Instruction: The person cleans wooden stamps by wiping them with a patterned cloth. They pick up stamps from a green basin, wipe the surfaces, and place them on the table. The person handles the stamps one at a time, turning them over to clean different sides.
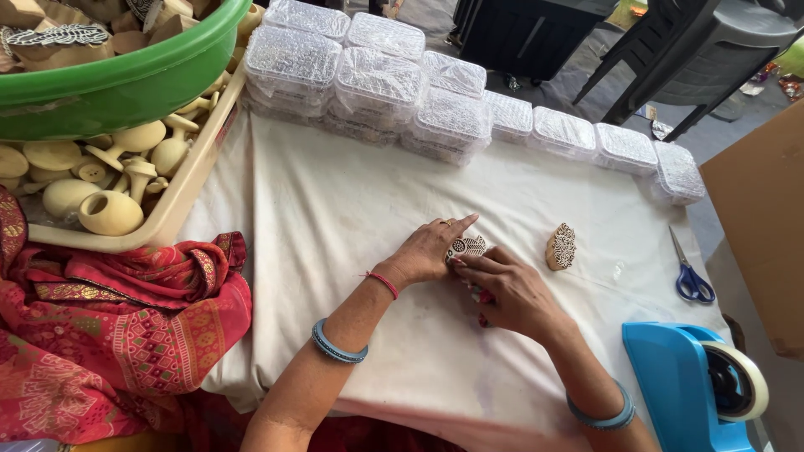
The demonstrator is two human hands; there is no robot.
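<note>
I see a small carved wooden block (pixel 466 247) mid-cloth, pinched between my left hand (pixel 427 251) and right hand (pixel 512 291), fingers curled round it. A second carved block (pixel 561 246) lies loose at three o'clock. Clear lidded tubs (pixel 377 84) line up from twelve to two. Blue-handled scissors (pixel 690 273) and a blue tape dispenser (pixel 691 385) sit at four; the tray of wooden handles (pixel 109 180) at ten.

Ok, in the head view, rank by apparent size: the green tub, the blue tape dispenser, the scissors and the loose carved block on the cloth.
1. Green tub, cut off by the frame.
2. Blue tape dispenser, nearer the camera, so its lead over the rest is unsure.
3. Scissors.
4. Loose carved block.
</note>
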